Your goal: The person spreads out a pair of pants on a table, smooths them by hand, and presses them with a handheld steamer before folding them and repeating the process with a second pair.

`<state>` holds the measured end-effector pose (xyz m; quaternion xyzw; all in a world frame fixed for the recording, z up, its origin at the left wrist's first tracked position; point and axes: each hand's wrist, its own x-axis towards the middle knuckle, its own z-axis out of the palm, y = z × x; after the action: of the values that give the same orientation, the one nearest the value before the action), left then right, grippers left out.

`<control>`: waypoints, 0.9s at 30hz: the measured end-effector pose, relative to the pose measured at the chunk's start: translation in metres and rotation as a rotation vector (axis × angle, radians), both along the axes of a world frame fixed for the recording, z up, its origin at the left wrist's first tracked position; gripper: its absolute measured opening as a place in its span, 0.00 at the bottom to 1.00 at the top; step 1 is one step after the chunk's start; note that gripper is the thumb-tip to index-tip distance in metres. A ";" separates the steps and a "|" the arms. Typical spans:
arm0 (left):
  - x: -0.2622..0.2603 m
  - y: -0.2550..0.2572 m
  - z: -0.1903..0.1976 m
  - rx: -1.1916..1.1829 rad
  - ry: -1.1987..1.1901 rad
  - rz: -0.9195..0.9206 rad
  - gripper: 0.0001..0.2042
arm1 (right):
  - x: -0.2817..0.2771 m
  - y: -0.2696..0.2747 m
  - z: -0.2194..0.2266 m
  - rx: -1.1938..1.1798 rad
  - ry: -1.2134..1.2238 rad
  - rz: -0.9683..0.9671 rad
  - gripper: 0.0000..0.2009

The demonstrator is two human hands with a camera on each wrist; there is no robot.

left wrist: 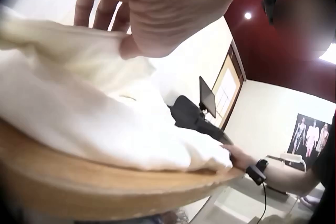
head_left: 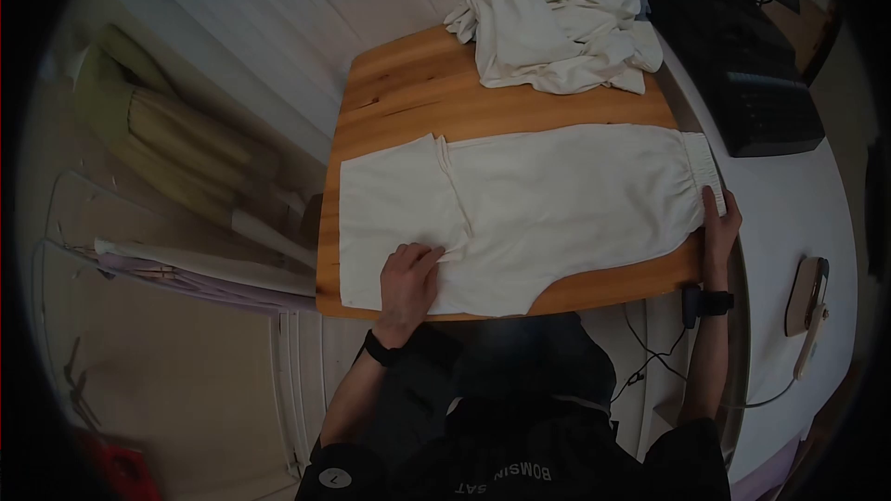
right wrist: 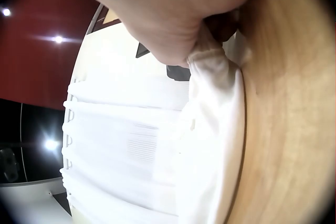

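Note:
White trousers [head_left: 575, 195] with a gathered elastic waistband [head_left: 703, 172] lie flat across the wooden table, waistband to the right. Toward the left a raised fold crosses the cloth. My left hand [head_left: 408, 283] pinches the cloth at the near end of this fold; in the left wrist view its thumb [left wrist: 134, 45] is in front of the lifted edge and the other fingers go behind it. At the table's right edge my right hand [head_left: 722, 227] grips the near corner of the waistband, thumb on top. The right wrist view shows the waistband cloth [right wrist: 207, 58] bunched in that hand.
A heap of white cloth [head_left: 566, 28] sits at the back of the wooden table [head_left: 399, 83]. On the white desk [head_left: 789, 213] to the right are a black keyboard-like machine [head_left: 742, 65] and a beige handheld device with a cord [head_left: 809, 315]. Garments [head_left: 176, 130] hang at left.

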<state>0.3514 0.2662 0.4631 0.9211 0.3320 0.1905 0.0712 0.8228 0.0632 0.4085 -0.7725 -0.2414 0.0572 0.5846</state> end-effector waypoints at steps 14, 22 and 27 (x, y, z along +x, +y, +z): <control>-0.010 -0.037 -0.002 -0.046 -0.133 0.028 0.13 | -0.004 -0.002 0.000 0.011 0.024 -0.018 0.26; 0.019 -0.009 0.001 -0.097 -0.089 0.004 0.10 | -0.001 -0.003 0.000 -0.005 -0.002 -0.004 0.25; 0.012 -0.007 0.032 -0.185 -0.424 0.137 0.07 | -0.004 -0.003 0.000 0.007 -0.057 -0.049 0.24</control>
<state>0.3637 0.2593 0.4951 0.8253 0.3872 0.3531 0.2102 0.8184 0.0605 0.4082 -0.7774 -0.2392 0.0198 0.5815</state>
